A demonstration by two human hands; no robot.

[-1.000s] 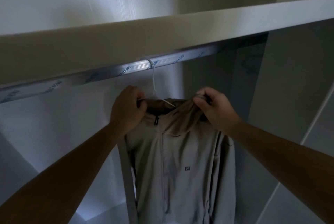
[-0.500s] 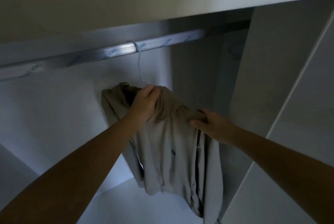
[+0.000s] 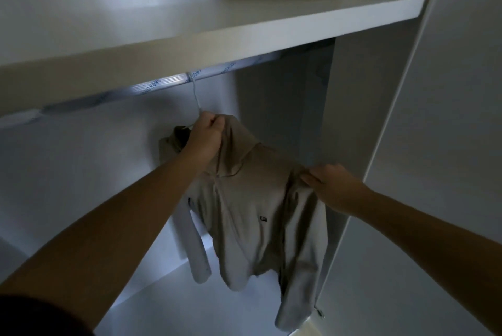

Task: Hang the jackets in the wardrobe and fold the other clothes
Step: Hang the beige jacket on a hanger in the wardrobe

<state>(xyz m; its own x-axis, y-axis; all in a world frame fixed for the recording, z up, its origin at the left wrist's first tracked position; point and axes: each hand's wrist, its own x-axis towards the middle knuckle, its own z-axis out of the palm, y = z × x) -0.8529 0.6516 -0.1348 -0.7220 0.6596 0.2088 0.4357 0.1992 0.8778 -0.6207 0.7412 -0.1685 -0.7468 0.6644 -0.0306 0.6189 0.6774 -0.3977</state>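
Both grip the jacket (image 3: 250, 208): left hand (image 3: 207, 136) clutches its collar, right hand (image 3: 330, 186) pinches its shoulder; tugging might unseat the hanger (image 3: 196, 96)

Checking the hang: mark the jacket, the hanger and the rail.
jacket (image 3: 244, 213), head view, chest panel.
hanger (image 3: 195, 96), head view, wire neck under the hook.
rail (image 3: 152, 87), head view, lit stretch left of the hook.

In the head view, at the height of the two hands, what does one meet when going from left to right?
Left hand → jacket hood → right hand → wardrobe side panel.
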